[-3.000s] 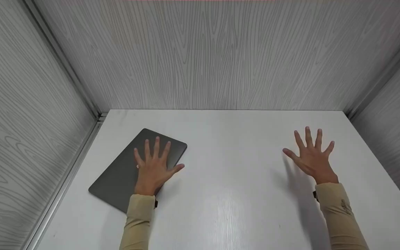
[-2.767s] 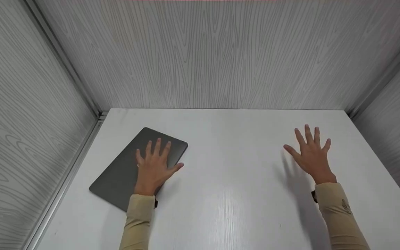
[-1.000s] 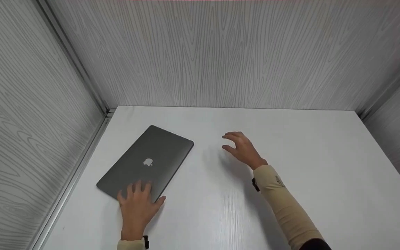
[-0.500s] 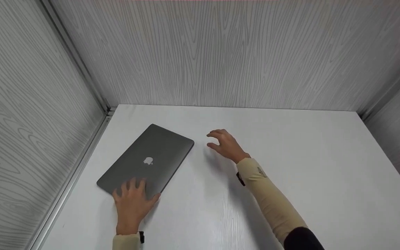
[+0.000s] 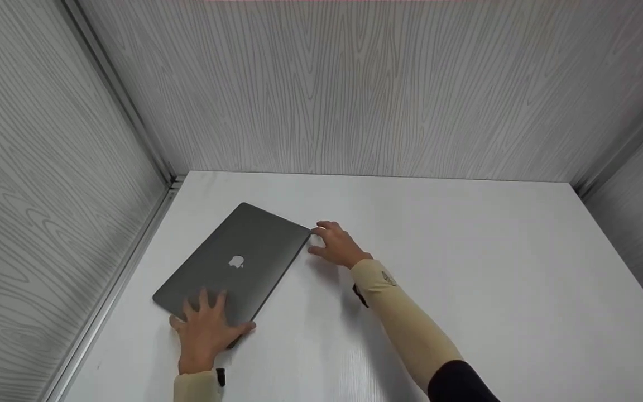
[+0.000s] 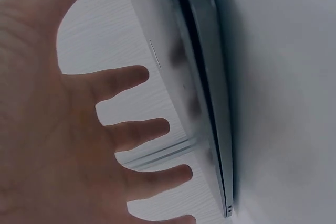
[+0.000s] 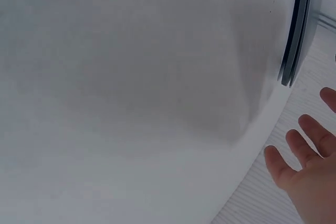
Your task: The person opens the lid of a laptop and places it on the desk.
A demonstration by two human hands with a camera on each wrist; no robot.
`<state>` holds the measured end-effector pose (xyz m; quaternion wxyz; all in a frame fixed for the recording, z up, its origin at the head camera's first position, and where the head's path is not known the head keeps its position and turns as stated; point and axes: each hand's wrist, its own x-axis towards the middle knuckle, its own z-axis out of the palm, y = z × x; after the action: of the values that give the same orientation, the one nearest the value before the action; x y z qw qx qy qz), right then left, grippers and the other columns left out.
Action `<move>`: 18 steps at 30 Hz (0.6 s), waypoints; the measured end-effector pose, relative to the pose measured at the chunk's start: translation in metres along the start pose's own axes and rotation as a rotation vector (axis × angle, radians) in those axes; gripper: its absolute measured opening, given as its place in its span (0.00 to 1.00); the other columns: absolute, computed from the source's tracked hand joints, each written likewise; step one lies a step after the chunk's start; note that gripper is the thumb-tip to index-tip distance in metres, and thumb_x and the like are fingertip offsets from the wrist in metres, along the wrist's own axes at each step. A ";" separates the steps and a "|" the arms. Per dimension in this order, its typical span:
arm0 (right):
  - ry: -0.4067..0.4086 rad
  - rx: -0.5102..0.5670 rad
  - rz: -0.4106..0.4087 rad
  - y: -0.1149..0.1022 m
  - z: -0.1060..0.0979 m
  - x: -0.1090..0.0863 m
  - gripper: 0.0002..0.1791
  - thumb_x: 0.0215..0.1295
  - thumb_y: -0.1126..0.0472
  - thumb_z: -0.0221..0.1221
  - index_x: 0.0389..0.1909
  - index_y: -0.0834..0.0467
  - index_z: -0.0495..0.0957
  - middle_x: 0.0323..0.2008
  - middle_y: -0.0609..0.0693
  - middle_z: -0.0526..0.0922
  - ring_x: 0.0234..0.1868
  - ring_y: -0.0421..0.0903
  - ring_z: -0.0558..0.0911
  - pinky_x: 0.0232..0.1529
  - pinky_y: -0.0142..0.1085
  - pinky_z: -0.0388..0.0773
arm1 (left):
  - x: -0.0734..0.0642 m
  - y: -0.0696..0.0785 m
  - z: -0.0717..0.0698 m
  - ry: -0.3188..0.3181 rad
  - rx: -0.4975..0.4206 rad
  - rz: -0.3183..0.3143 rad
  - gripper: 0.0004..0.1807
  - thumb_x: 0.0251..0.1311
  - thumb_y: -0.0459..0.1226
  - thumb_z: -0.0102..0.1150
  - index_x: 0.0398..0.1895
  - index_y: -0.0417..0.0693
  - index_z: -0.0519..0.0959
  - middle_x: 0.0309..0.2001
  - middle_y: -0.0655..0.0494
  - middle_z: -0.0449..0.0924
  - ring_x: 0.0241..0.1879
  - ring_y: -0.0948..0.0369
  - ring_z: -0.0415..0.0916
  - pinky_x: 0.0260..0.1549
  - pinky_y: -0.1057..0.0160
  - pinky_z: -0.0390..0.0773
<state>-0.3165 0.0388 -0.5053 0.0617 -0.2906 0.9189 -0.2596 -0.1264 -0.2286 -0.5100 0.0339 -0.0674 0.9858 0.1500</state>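
A closed dark grey laptop (image 5: 254,245) with a pale apple logo lies at an angle on the left part of the white table. Over its near end spreads my left hand (image 5: 204,333), fingers apart. In the left wrist view the fingers (image 6: 142,183) of that hand stand above the lid, with a gap showing between them and the laptop's edge (image 6: 210,93). By the far right corner of the laptop is my right hand (image 5: 337,244), its fingers slightly bent. The right wrist view shows those fingers (image 7: 302,148) apart from the laptop's corner (image 7: 294,61), holding nothing.
The white table (image 5: 466,290) runs across the front. A grey wood-grain panel (image 5: 344,89) stands behind it, with side panels at left (image 5: 37,212) and right. A metal rail (image 5: 115,301) follows the table's left side.
From the right side of the table, my right hand has moved left to the laptop's far right corner. My left hand has drawn back towards the laptop's near end, uncovering the logo.
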 end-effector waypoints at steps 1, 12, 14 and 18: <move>-0.033 -0.007 0.020 -0.002 0.001 0.002 0.29 0.72 0.53 0.62 0.68 0.64 0.72 0.72 0.64 0.65 0.73 0.60 0.62 0.68 0.56 0.64 | 0.000 -0.002 0.000 -0.016 0.002 -0.005 0.57 0.46 0.66 0.71 0.72 0.36 0.67 0.71 0.21 0.53 0.65 0.15 0.47 0.52 0.14 0.50; -0.102 -0.057 0.043 -0.011 0.028 0.024 0.34 0.71 0.48 0.63 0.72 0.59 0.68 0.75 0.65 0.58 0.77 0.62 0.55 0.72 0.59 0.55 | 0.002 -0.005 -0.014 -0.250 -0.071 -0.089 0.61 0.46 0.62 0.75 0.79 0.45 0.58 0.77 0.28 0.41 0.69 0.17 0.33 0.51 0.12 0.40; -0.089 -0.068 0.057 -0.012 0.035 0.028 0.36 0.71 0.45 0.62 0.74 0.57 0.66 0.75 0.65 0.58 0.77 0.61 0.56 0.73 0.59 0.53 | 0.004 -0.004 -0.016 -0.284 -0.100 -0.101 0.61 0.46 0.60 0.77 0.80 0.46 0.56 0.78 0.29 0.37 0.68 0.16 0.29 0.51 0.12 0.36; -0.094 -0.075 0.080 -0.020 0.043 0.036 0.39 0.70 0.43 0.62 0.76 0.54 0.64 0.75 0.65 0.58 0.75 0.62 0.58 0.73 0.60 0.51 | 0.004 -0.007 -0.018 -0.306 -0.134 -0.135 0.62 0.46 0.58 0.78 0.80 0.47 0.55 0.78 0.31 0.34 0.64 0.12 0.24 0.49 0.12 0.30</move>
<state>-0.3248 -0.0141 -0.5302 0.1044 -0.2677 0.9349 -0.2085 -0.1302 -0.2410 -0.4949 0.1890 -0.1117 0.9502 0.2214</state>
